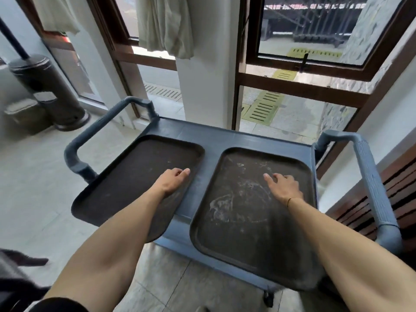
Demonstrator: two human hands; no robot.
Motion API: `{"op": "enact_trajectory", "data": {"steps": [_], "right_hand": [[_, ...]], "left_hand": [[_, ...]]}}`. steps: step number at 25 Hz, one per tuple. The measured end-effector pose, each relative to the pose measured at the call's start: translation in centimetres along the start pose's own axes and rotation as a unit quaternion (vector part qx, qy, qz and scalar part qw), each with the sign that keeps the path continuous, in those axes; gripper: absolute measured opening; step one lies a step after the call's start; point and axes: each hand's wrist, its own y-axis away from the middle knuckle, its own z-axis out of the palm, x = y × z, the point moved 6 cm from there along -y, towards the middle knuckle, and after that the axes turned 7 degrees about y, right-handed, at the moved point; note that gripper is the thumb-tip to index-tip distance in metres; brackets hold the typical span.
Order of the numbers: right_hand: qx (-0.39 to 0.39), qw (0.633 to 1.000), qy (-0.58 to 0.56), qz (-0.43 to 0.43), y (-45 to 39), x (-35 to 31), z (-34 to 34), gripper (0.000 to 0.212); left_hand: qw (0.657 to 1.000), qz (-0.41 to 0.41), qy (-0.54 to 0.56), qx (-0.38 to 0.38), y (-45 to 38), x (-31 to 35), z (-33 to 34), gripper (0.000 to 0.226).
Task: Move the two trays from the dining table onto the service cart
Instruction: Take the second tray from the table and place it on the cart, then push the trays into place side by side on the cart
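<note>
Two dark brown trays lie side by side on the top of the blue-grey service cart [209,136]. The left tray [126,183] overhangs the cart's near left edge. The right tray [243,219], scuffed with pale marks, sticks out a little over the near edge. My left hand [172,180] rests palm down on the left tray's right side, fingers slightly curled. My right hand [283,185] rests flat on the right tray's surface, fingers spread. Neither hand grips anything.
The cart has a handle on the left [99,127] and a ribbed one on the right [371,179]. Windows with brown frames [301,82] and a white pillar [207,70] stand behind it. A dark patio heater base [47,88] is at the left, a slatted wooden panel [394,194] at the right.
</note>
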Motion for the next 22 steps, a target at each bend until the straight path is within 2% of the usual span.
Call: {"op": "enact_trajectory", "data": {"steps": [8, 13, 17, 22], "right_hand": [[-0.055, 0.984, 0.027, -0.166, 2.5, -11.9, 4.3, 0.066], [-0.06, 0.975, 0.045, -0.209, 4.1, -18.3, 6.7, 0.067], [-0.056, 0.976, 0.054, -0.205, 5.3, -22.4, 9.2, 0.068], [-0.051, 0.973, 0.081, -0.21, 8.2, -26.7, 13.0, 0.069]], "left_hand": [[0.99, -0.045, -0.049, 0.121, 8.9, -8.7, -8.4, 0.067], [0.988, -0.053, -0.045, 0.14, 10.4, -13.3, -12.5, 0.069], [0.99, -0.048, -0.078, 0.11, 9.2, -17.0, -15.1, 0.074], [0.986, -0.033, -0.163, 0.023, 6.5, -21.0, -17.0, 0.081]]}}
